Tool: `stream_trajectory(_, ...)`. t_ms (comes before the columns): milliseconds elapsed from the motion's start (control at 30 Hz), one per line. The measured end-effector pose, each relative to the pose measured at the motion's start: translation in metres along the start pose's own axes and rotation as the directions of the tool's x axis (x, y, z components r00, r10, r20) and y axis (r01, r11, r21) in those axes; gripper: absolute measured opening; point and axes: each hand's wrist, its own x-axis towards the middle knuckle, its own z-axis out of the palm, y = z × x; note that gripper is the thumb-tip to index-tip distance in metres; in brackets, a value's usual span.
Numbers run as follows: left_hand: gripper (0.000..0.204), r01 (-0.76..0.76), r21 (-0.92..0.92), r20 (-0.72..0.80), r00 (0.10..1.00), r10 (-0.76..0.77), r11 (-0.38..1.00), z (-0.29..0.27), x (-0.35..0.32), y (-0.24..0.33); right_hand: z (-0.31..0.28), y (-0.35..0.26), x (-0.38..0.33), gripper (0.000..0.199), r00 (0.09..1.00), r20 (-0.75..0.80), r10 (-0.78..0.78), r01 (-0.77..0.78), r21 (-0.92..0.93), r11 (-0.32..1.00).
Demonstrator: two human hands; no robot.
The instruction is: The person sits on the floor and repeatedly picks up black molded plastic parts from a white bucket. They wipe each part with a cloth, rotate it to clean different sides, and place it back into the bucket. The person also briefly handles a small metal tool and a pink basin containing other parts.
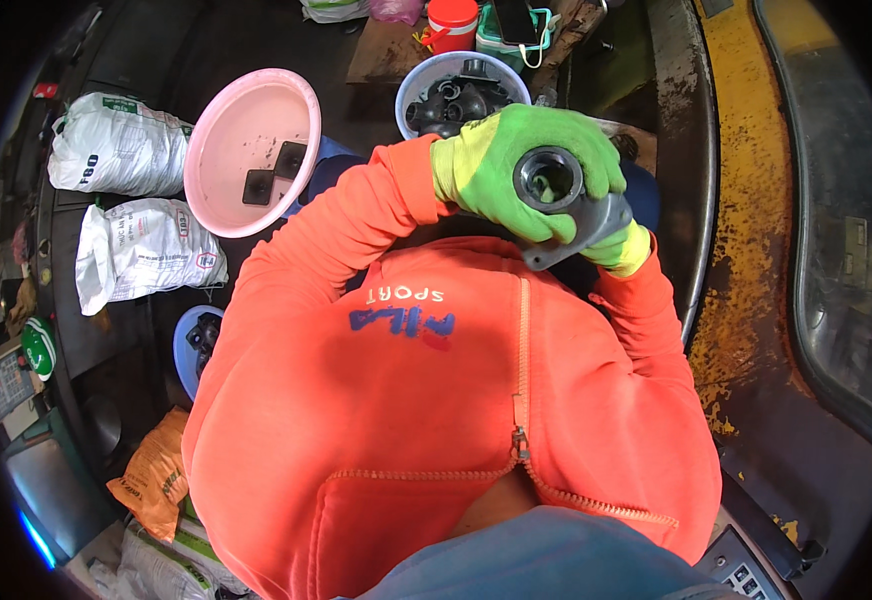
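Two gloved hands (546, 180) grip one grey fitting (566, 205); three bowls (251, 150) nearby.

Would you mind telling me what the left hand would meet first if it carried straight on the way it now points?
The green-gloved left hand points toward the person's right, its grip round the grey plastic pipe fitting. Past the fitting it would likely meet the gloved right hand beneath it first, though depth is hard to judge.
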Motion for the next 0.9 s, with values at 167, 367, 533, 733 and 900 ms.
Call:
stream_trajectory(167, 0.041, 0.075, -0.179, 0.207, 0.978, -0.037, 0.981, 0.001, -0.001, 0.004, 0.005, 0.001, -0.007, 0.064, 0.981, 0.149, 0.126, -0.132, 0.035, 0.991)
stream_trajectory(367, 0.038, 0.267, -0.438, 0.485, 0.874, -0.025, 0.858, -0.006, 0.008, -0.002, 0.022, 0.033, -0.010, 0.052, 0.937, 0.198, 0.288, -0.348, 0.596, 0.724)
stream_trajectory(533, 0.038, 0.104, 0.171, 0.117, 0.985, -0.125, 0.980, -0.049, -0.003, 0.009, 0.031, 0.060, 0.014, 0.044, 0.874, 0.035, 0.485, -0.125, 0.980, 0.153)
stream_trajectory(733, 0.084, 0.261, 0.133, -0.286, 0.934, -0.215, 0.956, -0.039, -0.028, -0.012, 0.011, 0.039, 0.023, 0.022, 0.821, -0.187, 0.539, -0.013, 0.939, 0.345)
stream_trajectory(900, 0.068, -0.026, -0.904, -0.330, 0.679, -0.656, 0.427, -0.004, -0.044, -0.026, 0.013, 0.026, 0.037, 0.024, 0.805, -0.171, 0.568, -0.033, 0.943, 0.330)
